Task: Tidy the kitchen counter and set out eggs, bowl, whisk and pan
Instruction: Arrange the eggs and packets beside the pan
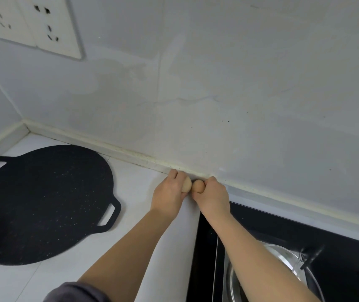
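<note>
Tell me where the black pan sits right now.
Head view, left side: the black pan lies flat on the white counter near the wall corner, apart from the left hand holding an egg.

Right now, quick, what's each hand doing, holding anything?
Left hand: closed, gripping the left egg by the wall.
Right hand: closed, gripping the right egg beside it.
</note>
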The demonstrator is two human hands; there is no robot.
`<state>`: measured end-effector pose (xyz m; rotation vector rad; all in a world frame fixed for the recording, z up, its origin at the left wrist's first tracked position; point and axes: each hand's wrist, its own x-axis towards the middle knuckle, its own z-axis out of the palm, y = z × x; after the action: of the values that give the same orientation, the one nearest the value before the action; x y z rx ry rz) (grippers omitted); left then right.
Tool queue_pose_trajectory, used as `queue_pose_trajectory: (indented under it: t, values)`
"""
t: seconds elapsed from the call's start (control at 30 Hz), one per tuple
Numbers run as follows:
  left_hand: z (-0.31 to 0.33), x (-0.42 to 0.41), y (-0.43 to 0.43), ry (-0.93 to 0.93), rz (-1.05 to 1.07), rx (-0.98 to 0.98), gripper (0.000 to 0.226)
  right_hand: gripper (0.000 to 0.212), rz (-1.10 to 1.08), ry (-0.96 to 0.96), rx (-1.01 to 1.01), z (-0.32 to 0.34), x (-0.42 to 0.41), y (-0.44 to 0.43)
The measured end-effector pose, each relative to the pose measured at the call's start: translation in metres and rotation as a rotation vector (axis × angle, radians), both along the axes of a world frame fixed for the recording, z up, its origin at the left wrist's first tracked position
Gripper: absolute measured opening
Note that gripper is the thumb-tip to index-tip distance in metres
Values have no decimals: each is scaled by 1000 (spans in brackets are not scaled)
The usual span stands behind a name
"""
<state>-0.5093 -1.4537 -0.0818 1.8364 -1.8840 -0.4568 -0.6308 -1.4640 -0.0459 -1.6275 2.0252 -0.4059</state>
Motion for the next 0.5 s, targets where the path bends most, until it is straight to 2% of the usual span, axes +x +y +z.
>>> queue_pose_trajectory:
  t: [0.3,0.5]
  values:
    - [1,-1,0,26,-8,60,38,38,40,82,32,1,-5,4]
    - [10,8,15,-32,27,98,74,35,94,124,26,15,-6,22]
